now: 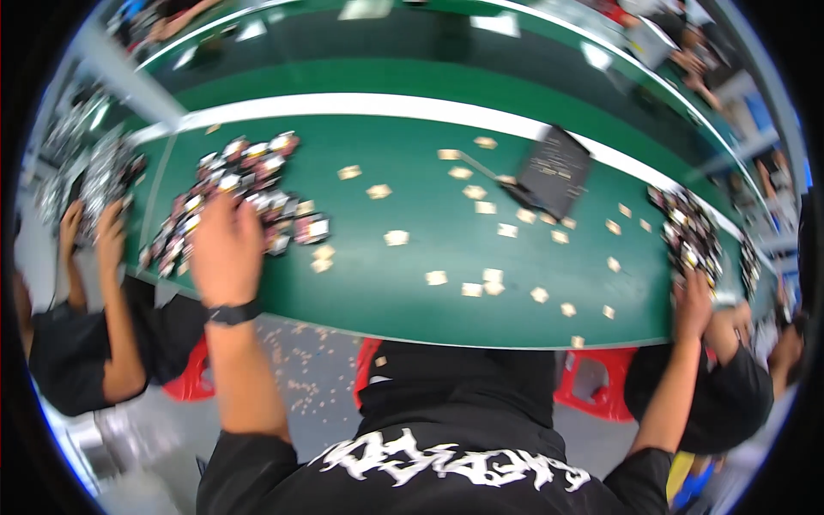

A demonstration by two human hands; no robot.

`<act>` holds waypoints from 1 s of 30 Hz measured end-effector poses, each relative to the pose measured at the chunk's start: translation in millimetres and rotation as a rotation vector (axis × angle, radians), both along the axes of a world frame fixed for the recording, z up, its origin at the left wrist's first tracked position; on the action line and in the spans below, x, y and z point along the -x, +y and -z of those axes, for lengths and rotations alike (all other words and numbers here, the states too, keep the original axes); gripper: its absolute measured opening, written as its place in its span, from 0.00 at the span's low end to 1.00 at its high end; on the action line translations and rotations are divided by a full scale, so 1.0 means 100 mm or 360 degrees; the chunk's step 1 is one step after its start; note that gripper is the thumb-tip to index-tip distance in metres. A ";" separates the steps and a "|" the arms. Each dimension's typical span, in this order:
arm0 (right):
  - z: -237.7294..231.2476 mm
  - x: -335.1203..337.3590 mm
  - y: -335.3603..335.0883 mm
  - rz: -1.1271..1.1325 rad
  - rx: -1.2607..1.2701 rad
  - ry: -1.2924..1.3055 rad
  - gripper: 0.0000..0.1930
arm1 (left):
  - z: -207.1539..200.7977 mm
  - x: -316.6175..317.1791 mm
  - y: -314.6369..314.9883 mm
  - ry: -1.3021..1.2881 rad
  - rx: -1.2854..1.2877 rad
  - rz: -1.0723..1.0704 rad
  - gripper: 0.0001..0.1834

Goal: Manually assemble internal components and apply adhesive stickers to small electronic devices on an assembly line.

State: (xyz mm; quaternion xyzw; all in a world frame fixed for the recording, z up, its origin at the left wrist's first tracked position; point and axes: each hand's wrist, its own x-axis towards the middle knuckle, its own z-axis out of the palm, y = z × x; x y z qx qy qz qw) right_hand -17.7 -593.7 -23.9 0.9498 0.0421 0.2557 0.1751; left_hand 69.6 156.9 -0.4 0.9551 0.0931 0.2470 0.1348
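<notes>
My left hand [227, 253], a dark band round its wrist, reaches over the near side of a heap of small dark pieces with white and reddish parts [249, 167] at the left of the green table. Motion smears its fingers, and whatever lies under them is hidden. Far to the right, my right hand [693, 305] is at the near edge of a second heap of similar small pieces [691, 232]. Its fingertips blur into that heap, so I cannot make out a grip. Small cream-coloured scraps [396, 238] lie scattered between the two heaps.
A dark box [554, 172] stands tilted near the white strip [360, 105] along the table's far side. Co-workers' hands [94, 227] work at silvery bags [94, 184] on the left; another person sits close on the right. Red stools [601, 382] and scraps are below the table.
</notes>
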 end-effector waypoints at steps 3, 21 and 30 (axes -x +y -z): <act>-0.14 -0.03 0.53 -0.0030 -0.0104 0.0066 0.23 | 0.00 0.09 0.08 -0.0072 -0.0043 -0.0009 0.13; -0.15 -0.11 2.99 -0.1351 -0.0332 0.0071 0.17 | -0.04 0.45 -1.96 0.1147 0.2022 0.1232 0.23; -0.13 -0.17 3.15 -0.1451 -0.0245 0.0080 0.16 | 0.11 0.39 -1.93 0.1132 0.1929 0.1282 0.16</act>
